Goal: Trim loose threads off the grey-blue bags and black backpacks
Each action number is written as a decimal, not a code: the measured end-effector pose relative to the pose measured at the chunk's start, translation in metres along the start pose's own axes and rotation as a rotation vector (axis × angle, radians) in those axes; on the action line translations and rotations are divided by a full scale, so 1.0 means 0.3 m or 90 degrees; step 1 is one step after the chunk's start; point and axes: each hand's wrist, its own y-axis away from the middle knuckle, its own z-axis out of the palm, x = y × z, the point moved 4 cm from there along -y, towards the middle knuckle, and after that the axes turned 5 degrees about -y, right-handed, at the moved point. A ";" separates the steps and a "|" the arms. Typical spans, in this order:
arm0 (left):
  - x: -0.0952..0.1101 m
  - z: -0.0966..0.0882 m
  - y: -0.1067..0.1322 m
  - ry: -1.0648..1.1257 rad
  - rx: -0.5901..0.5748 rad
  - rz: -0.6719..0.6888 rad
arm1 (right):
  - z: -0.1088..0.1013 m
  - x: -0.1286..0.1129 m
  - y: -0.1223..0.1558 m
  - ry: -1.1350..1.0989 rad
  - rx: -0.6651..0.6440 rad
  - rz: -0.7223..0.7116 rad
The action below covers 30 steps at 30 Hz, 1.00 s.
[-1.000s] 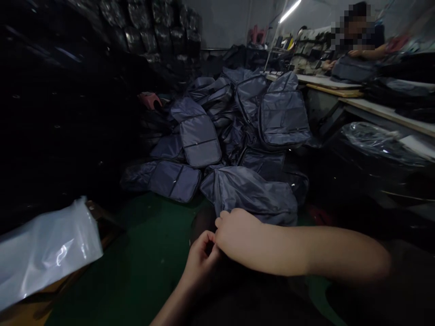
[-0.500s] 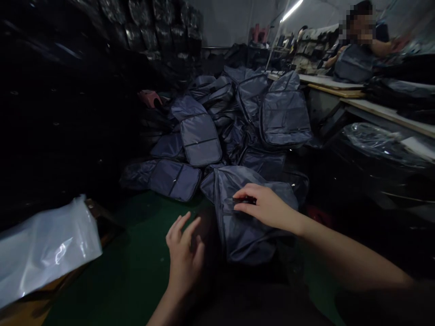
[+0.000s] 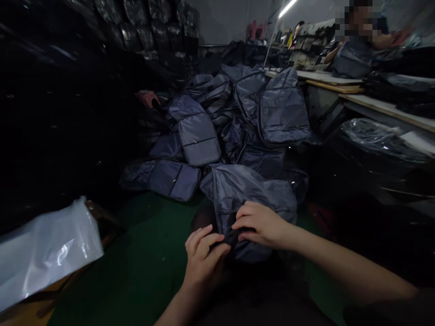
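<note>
Left hand [image 3: 204, 258] and right hand [image 3: 260, 224] close together, both clamped on the lower edge of a grey nylon backpack [image 3: 253, 192], fabric bunched under the fingers — that bag sits at the near edge of the pile of grey backpacks [image 3: 283, 115]. Around the pile: green floor [image 3: 146, 244] in front, clear plastic bag [image 3: 47, 258] front left, pink stool [image 3: 147, 98] at its far left, stacked black bags [image 3: 146, 27] behind, plastic-wrapped bundle [image 3: 370, 133] right, worktable [image 3: 384, 106] beyond that — co-worker [image 3: 377, 43] there, at another grey bag [image 3: 351, 59]
</note>
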 end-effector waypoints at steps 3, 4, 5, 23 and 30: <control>0.008 -0.002 0.023 -0.003 0.062 0.011 | 0.025 -0.012 -0.013 0.032 -0.035 -0.048; 0.008 0.001 0.028 -0.005 0.073 0.009 | 0.032 -0.016 -0.018 0.041 -0.040 -0.061; 0.008 0.005 0.033 -0.009 0.079 0.007 | 0.039 -0.020 -0.023 0.049 -0.044 -0.073; -0.263 0.042 0.036 0.407 0.049 -0.716 | 0.013 0.036 -0.027 -0.250 0.255 0.148; -0.013 0.255 -0.013 0.802 -0.389 -0.607 | -0.087 0.162 0.036 -0.219 0.478 0.399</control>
